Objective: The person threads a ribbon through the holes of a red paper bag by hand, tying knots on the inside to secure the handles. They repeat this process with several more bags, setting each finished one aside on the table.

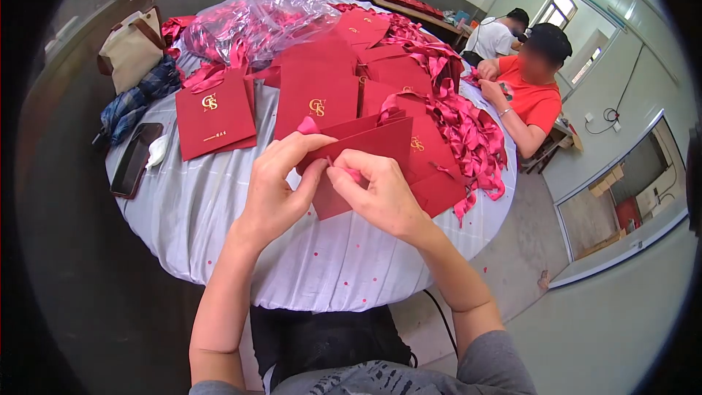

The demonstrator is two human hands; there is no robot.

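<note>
A red paper bag [330, 201] is upright between my hands over the near side of the table, its top edge towards me. My left hand [281, 183] grips the bag's upper left edge, with the thumb on the near face and the fingers behind. Close beside it, my right hand [380, 194] pinches a pink ribbon [353, 174] at the near face; the ribbon's end is mostly hidden by the fingers. Another bit of pink ribbon shows above my left fingers. Behind lie more red bags [316, 99] with gold lettering.
The round table has a white cloth [197, 227]. Loose pink ribbons [475, 139] heap at right; a clear plastic bag [256, 25] of ribbons lies at the back. A phone [137, 159], umbrella [139, 102] and cream bag [131, 51] are at left. Other people sit around.
</note>
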